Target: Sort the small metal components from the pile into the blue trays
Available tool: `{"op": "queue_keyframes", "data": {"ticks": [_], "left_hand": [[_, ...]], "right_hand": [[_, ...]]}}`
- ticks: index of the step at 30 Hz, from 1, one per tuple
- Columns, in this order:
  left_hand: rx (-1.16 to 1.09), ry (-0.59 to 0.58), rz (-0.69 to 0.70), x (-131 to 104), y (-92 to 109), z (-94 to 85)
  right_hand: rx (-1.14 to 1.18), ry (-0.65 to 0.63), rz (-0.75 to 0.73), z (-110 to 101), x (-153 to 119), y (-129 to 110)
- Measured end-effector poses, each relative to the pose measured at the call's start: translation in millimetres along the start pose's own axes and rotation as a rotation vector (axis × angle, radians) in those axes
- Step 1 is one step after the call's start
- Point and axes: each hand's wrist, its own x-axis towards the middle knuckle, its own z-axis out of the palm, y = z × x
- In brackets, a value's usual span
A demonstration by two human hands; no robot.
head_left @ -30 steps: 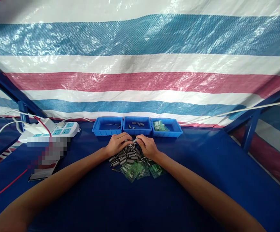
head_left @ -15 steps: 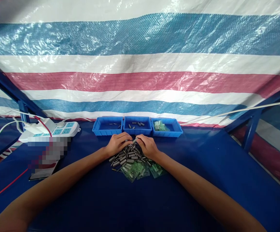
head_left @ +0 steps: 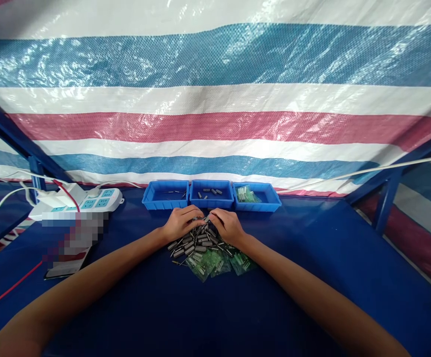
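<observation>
My left hand (head_left: 182, 222) rests at the upper left edge of a pile of grey blocks and thin metal pins (head_left: 195, 243), fingers curled together over it. Facing it, my right hand (head_left: 227, 225) is at the pile's upper right, thumb and fingers pinched near a small grey piece. What lies between the fingertips of either hand is too small to make out. Green-tinted clear bags (head_left: 210, 263) with small parts inside lie along the pile's near side. Just beyond the hands stand a left blue bin (head_left: 166, 204) with thin pins, a middle bin (head_left: 211, 203) with grey blocks and a right bin (head_left: 258, 206) with a green bag.
A white power strip (head_left: 107, 199) with plugs and cables sits at the left. Nearer is a dark flat object (head_left: 65, 270), partly blurred out, with a red cable crossing it. A striped sheet (head_left: 215, 126) hangs behind the blue table (head_left: 312, 238), between blue metal posts.
The fingers of both hands have shifted slightly over the top of the pile. The bins and bags have stayed where they were.
</observation>
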Motion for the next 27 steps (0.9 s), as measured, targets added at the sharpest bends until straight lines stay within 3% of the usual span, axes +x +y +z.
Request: {"op": "queue_keyframes", "data": {"ticks": [13,27], "left_hand": [[0.033,-0.013,-0.021,-0.5,-0.7,1.5],[0.021,-0.018,-0.007,2.2,2.4,0.1]], "right_hand": [[0.035,-0.009,0.051,-0.9,-1.1,-0.5],[0.03,0.039,-0.001,0.6,-2.5,0.0]]}}
